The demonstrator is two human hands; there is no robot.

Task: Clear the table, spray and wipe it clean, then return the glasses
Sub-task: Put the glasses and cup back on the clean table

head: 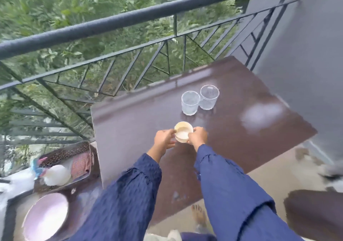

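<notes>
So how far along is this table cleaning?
Probably early. A pink plate and a tray with a cloth sit off to the left. The left hand and right hand grip a small cream bowl at the brown table. The left glass and right glass stand on it, so clearing looks unfinished; spraying and wiping seem left. Its pale patch may be only glare.

Both hands [164, 138] [197, 137] grip cream bowl [182, 134] over table [232, 129]

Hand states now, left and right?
Left hand: holds the small cream bowl by its left side.
Right hand: holds the same bowl by its right side.
</notes>
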